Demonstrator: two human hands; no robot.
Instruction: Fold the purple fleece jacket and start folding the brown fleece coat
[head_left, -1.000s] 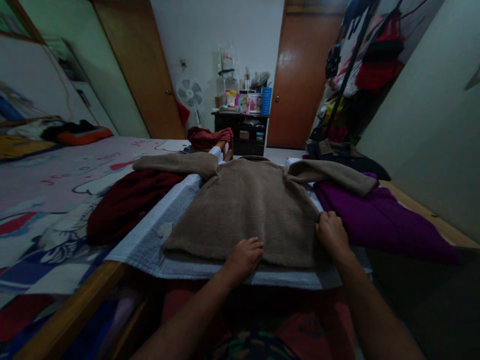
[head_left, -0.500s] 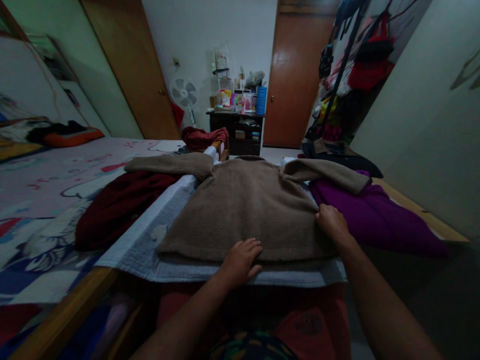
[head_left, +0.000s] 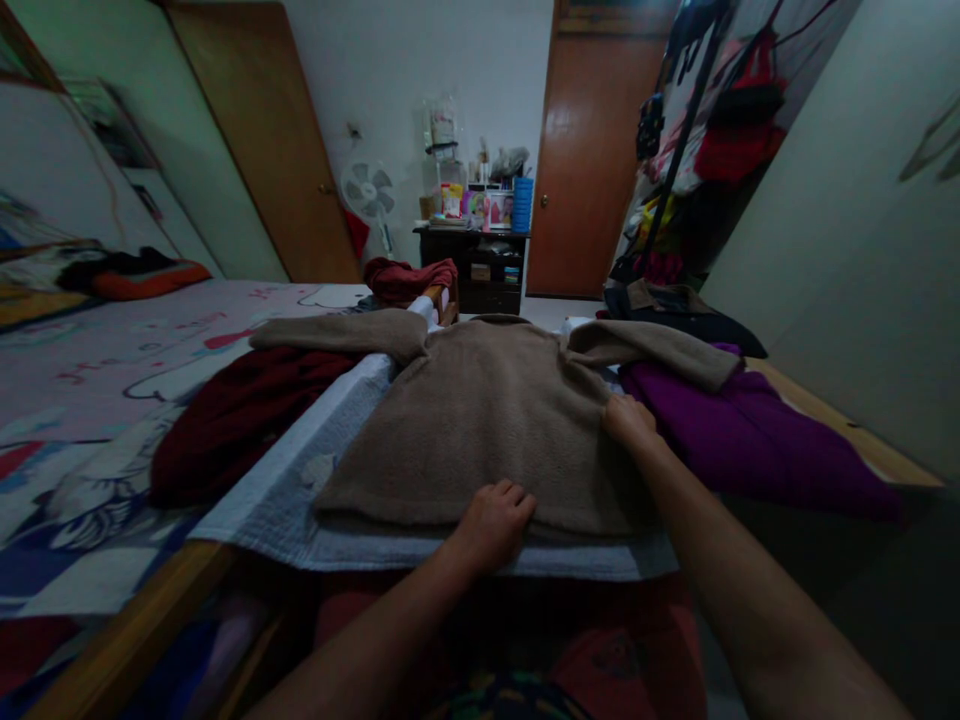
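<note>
A brown fleece garment [head_left: 480, 420] lies spread flat on a light blue cloth [head_left: 300, 500], its sleeves stretched out to both sides. My left hand [head_left: 496, 520] rests at the middle of its lower hem, fingers curled against the fabric. Farther up, at the garment's right edge, my right hand [head_left: 630, 420] has its fingers closed on the brown cloth. The left sleeve lies over a dark red garment [head_left: 240, 420], and the right one reaches over a purple garment [head_left: 750, 430].
A bed with a patterned sheet [head_left: 172, 330] is on the left. Dark clothes [head_left: 705, 320] lie at the back right. Beyond stand a white fan [head_left: 367, 190], a dark shelf [head_left: 472, 265] and a brown door [head_left: 585, 160]. Bags hang at the upper right.
My right hand has moved left and slightly up along the garment's right edge, whose lower corner has shifted inward. The fingers of my left hand have curled and moved slightly right.
</note>
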